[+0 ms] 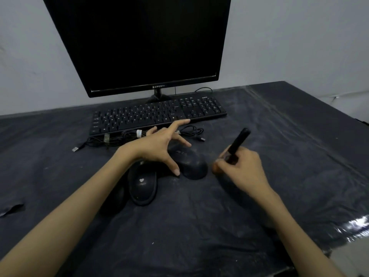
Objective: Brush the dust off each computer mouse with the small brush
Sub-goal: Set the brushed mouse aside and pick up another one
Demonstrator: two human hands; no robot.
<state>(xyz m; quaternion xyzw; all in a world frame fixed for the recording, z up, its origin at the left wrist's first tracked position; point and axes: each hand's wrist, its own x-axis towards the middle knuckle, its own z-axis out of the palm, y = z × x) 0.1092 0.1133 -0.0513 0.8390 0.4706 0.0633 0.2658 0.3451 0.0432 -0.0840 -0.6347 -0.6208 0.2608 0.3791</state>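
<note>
1. A dark monitor stands at the far side of the dusty black-covered table.
2. A black keyboard lies just in front of it.
3. The left hand, fingers spread, hovers over the right-hand mouse; the thumb tip touches the table.
4. A heart-marked mouse sits nearer, to the left.
5. The right hand has its fingers curled round the small brush; its bristles are hidden.

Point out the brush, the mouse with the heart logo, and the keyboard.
brush (239,139): head view, on the black handle above the right hand's (242,166) grip.
mouse with the heart logo (142,185): head view, on its back below the heart.
keyboard (155,114): head view, on the middle key rows.
</note>
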